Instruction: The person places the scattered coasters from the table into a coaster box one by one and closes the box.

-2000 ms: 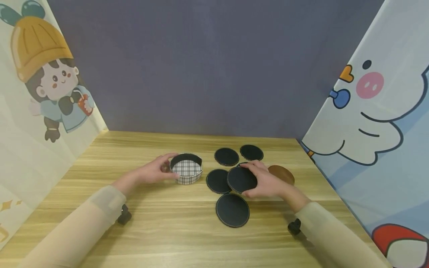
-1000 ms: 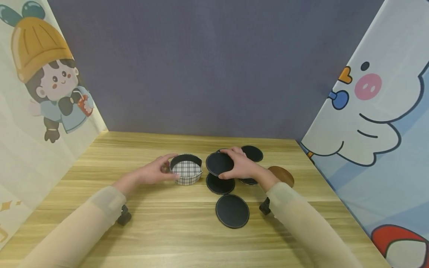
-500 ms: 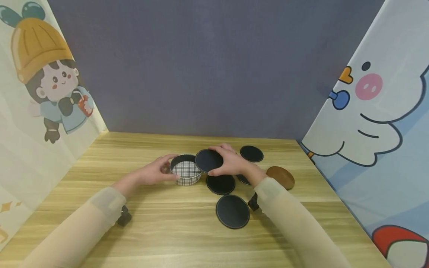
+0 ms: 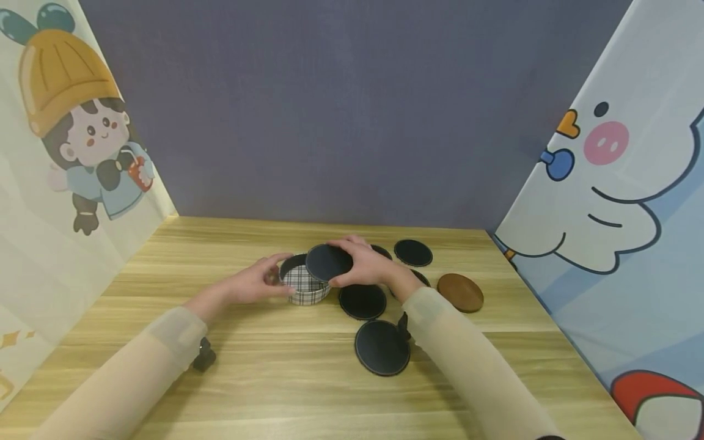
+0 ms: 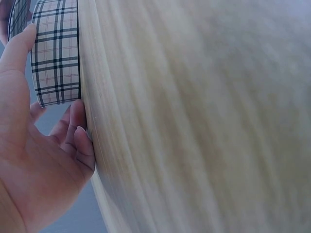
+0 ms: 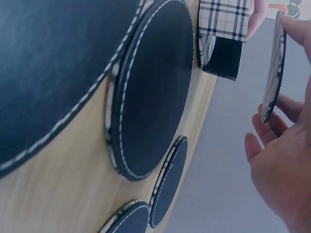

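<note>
The right hand [image 4: 367, 266] pinches a black round coaster [image 4: 328, 262] by its rim, thumb and fingers curled round the edge, and holds it tilted just above the right rim of the plaid round holder [image 4: 305, 282]. The left hand [image 4: 254, 282] steadies that holder, fingers curved against its left wall on the wooden table [image 4: 275, 379]. The step in hand looks like loading a coaster into the holder; next it likely needs levelling and centring over the opening before release. Right of the holder lie more black coasters [image 4: 362, 301], and farther right a brown coaster [image 4: 460, 292].
</note>
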A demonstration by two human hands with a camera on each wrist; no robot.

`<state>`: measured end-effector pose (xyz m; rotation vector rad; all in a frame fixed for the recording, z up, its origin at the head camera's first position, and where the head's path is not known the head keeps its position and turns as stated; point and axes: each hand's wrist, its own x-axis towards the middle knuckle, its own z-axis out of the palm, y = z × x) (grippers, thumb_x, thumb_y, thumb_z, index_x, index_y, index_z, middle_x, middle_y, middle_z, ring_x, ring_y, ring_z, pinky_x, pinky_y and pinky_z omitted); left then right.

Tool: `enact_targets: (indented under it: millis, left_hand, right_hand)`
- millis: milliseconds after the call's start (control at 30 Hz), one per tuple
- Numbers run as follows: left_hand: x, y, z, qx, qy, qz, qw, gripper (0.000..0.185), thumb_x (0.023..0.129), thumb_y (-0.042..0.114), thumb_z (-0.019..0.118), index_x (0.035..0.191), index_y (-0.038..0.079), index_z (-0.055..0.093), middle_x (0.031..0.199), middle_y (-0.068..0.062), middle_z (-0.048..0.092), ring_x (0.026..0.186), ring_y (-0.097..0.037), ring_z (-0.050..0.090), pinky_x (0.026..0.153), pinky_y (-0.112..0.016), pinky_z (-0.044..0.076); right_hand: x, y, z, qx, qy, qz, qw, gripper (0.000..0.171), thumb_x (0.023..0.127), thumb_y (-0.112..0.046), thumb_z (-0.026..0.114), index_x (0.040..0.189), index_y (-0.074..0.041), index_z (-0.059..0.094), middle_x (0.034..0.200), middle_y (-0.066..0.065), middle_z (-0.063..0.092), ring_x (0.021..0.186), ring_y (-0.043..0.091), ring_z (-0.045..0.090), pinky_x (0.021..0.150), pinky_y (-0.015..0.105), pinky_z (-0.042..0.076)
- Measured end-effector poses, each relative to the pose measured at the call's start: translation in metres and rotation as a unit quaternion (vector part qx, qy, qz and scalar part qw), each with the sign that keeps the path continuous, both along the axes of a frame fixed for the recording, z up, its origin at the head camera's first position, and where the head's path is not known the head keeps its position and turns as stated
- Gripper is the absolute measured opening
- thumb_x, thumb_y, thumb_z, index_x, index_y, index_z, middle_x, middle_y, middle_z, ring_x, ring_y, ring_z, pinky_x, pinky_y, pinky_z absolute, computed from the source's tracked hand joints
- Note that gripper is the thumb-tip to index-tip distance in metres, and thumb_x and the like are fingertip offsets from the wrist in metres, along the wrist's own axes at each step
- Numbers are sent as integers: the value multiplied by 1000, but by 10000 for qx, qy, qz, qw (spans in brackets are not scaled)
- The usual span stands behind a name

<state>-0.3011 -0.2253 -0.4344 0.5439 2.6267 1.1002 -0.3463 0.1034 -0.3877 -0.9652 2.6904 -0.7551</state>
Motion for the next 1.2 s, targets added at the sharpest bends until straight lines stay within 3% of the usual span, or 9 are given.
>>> enact_targets:
  millis: [467, 733, 1000, 1200]
  left_hand:
    - [1, 0, 1, 59, -64, 1, 10000, 103, 96, 52, 83, 175, 22, 24, 146, -26, 52, 122, -36, 62, 97, -50, 61]
    - [2, 0, 3, -40, -62, 34, 10000, 103, 95, 55, 83, 175, 25, 25, 149, -25, 50, 127, -39, 61, 102, -56, 59]
    - [1, 0, 3, 8, -110, 30, 9999, 102, 95, 54, 84, 175, 24, 26, 145, -24, 51, 122, -35, 61, 94, -43, 59]
    - [1, -1, 2, 47, -126, 1, 9999, 101, 97, 52, 83, 175, 23, 26, 145, -24, 51, 122, -34, 61, 93, -43, 59]
  right_hand:
    - [-7, -17, -5, 6, -139, 232, 9996, 103, 85, -54, 88, 171, -22, 41, 178, 10, 32, 167, 38, 22, 129, 71, 30]
    - [-7, -26, -10, 170, -158, 383, 9990, 98, 87, -54, 87, 170, -25, 43, 180, 13, 31, 167, 38, 22, 129, 69, 31]
    - [-8, -34, -12, 263, -143, 443, 9986, 97, 87, -54, 87, 169, -25, 45, 179, 11, 33, 168, 36, 21, 131, 67, 30]
    - [-7, -40, -13, 380, -148, 400, 9984, 95, 89, -55, 85, 169, -28, 44, 179, 7, 33, 168, 35, 22, 129, 66, 33]
